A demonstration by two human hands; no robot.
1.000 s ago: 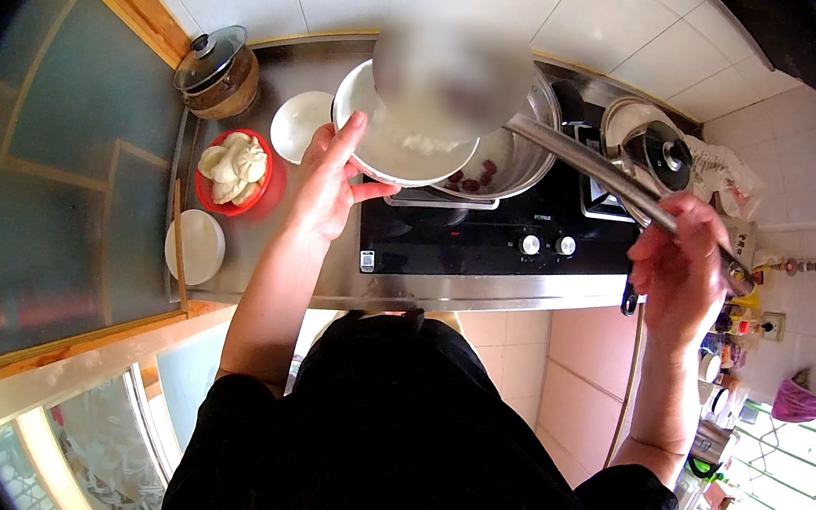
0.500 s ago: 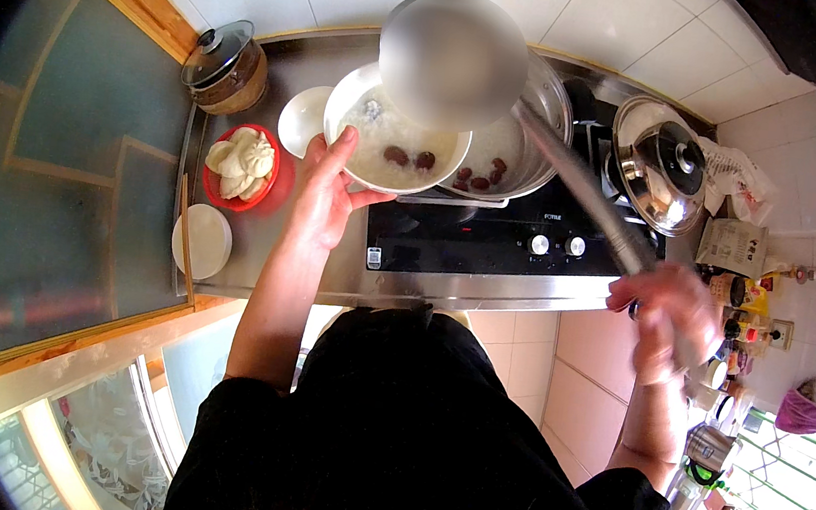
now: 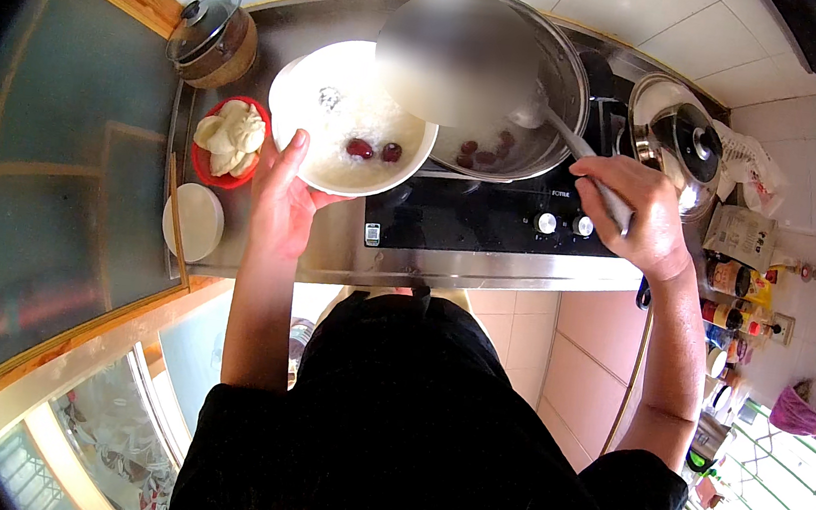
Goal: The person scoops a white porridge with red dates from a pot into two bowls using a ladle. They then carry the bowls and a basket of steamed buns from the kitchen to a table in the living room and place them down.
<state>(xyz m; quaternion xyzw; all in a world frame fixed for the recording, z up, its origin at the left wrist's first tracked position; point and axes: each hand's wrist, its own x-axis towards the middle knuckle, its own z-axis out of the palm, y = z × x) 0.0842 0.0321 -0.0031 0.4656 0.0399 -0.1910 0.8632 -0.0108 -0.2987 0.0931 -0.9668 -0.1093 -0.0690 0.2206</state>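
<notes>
My left hand (image 3: 283,206) grips a white bowl (image 3: 375,189) at its left and near side, thumb on the rim. Pale rice porridge (image 3: 342,127) and two red dates (image 3: 360,148) show inside it. In my right hand (image 3: 640,206), closed around its handle, is a metal ladle (image 3: 570,136) slanting down into a wide steel pot (image 3: 582,89). Its bowl end lies inside the pot's right part, partly hard to make out. Several dates (image 3: 485,157) float in the pot's pale liquid. A blurred patch hides much of the pot and the bowl's upper right.
The pot stands on a black cooktop (image 3: 462,221). A steel lid (image 3: 677,150) lies to its right. At left are a red dish (image 3: 201,167) of pale buns, a lidded brown pot (image 3: 212,46), a white round dish (image 3: 195,221) and chopsticks (image 3: 178,214). Jars (image 3: 727,278) line the right side.
My right hand has moved forward and left, bringing the ladle's end down into the pot. The bowl in my left hand has shifted left, away from the pot.
</notes>
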